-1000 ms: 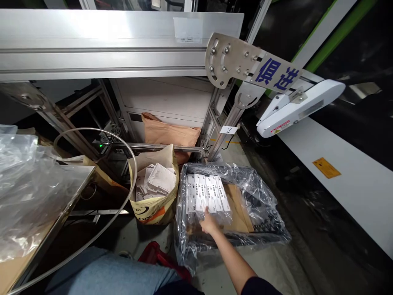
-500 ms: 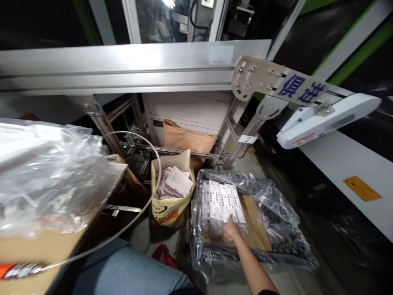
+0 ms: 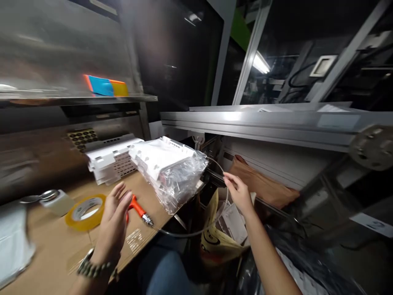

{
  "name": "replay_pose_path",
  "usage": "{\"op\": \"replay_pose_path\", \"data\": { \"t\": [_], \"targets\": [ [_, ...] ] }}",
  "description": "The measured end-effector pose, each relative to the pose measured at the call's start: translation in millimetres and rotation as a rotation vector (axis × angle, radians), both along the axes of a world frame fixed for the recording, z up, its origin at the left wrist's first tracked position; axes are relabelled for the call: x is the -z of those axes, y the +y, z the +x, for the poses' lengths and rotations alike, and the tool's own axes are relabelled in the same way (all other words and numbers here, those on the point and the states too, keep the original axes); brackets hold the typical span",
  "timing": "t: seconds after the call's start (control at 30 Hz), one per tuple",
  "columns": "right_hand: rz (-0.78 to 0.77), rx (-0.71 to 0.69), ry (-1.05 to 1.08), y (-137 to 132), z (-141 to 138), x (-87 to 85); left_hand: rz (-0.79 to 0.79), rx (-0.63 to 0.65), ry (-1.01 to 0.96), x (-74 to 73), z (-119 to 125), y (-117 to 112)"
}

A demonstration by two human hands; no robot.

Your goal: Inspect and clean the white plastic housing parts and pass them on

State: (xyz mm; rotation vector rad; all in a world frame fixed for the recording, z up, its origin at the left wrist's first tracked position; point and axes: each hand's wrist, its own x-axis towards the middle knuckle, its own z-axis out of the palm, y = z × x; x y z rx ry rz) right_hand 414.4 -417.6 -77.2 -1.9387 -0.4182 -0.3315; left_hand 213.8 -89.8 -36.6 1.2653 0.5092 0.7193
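Observation:
My left hand [image 3: 115,219] is over the cardboard-covered bench, fingers loosely bent and apart, holding nothing. Just beyond it lies an orange-handled air gun [image 3: 138,209] with a metal fitting, partly hidden by that hand. From the fitting a thin clear hose [image 3: 196,234] loops off the bench edge. My right hand [image 3: 241,194] hangs in the air right of the bench, fingers loosely bent with no object visible in them. The hose runs past its fingertips; whether they touch, I cannot tell. Between the hands lie white slotted parts in clear plastic bags [image 3: 172,164].
A stack of white slotted parts [image 3: 115,157] stands behind the bags. Yellow tape [image 3: 73,219] and a white block [image 3: 59,203] are at left. Below right stand a paper sack [image 3: 211,241] of scraps and a plastic-lined tray [image 3: 310,262]. An aluminium rail [image 3: 260,127] crosses ahead.
The view has swung left toward the bench. My right hand has risen from the white pieces in the lined tray and moved beside the hose. My left hand has come into view.

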Motion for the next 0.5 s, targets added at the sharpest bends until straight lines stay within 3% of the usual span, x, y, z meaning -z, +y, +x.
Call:
{"op": "replay_pose_path", "data": {
  "t": [0.07,0.17,0.27,0.4,0.5],
  "targets": [
    [0.074,-0.095,-0.078,45,27,-29.4,-0.263,0.065,-0.034,-31.1,33,4],
    [0.160,-0.157,-0.104,90,58,-51.2,-0.384,0.172,0.056,-59.4,70,11],
    [0.219,-0.223,-0.052,115,75,-53.5,-0.385,0.250,0.157,-65.8,92,16],
    [0.254,-0.359,0.053,127,83,-53.6,-0.298,0.411,0.234,-69.2,106,14],
    [0.247,-0.481,0.149,126,89,-57.8,-0.199,0.346,0.265,-78.1,111,5]
  ]
}}
